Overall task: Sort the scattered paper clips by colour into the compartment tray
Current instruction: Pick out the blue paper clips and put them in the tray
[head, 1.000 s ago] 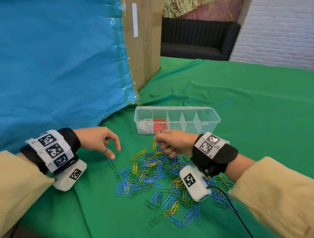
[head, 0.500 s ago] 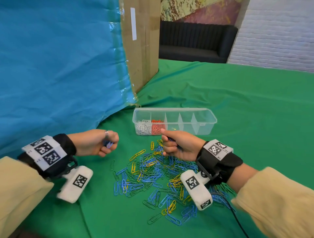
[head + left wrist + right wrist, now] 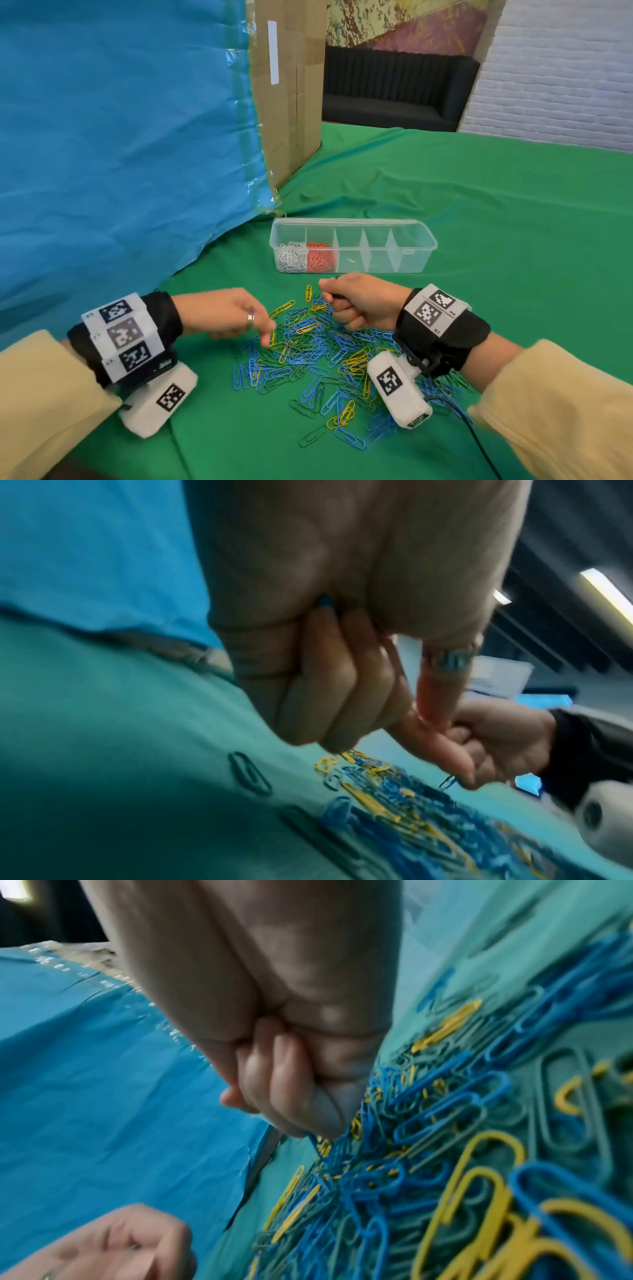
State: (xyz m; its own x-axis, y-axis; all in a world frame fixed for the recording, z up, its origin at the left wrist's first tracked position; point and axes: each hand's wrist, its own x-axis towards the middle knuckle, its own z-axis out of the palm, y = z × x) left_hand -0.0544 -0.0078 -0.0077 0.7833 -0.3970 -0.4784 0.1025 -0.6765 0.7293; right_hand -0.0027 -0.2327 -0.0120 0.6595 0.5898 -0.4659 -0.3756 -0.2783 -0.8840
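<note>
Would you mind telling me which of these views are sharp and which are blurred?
Head view: mostly sharp; the compartment tray is crisp, and straight edges bow from wide-angle distortion. Left wrist view: smeared and dim, with the left hand soft. Right wrist view: the clip pile is streaked.

My left hand (image 3: 226, 317) hovers palm-down, index finger and thumb extended downward, the other fingers curled and holding blue paper clips (image 3: 324, 601). My right hand (image 3: 359, 301), opposite, is fisted, thumb uppermost.

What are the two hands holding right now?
The left hand holds blue paper clips tucked in its curled fingers. The right hand is a closed fist; what it holds cannot be told.
</note>
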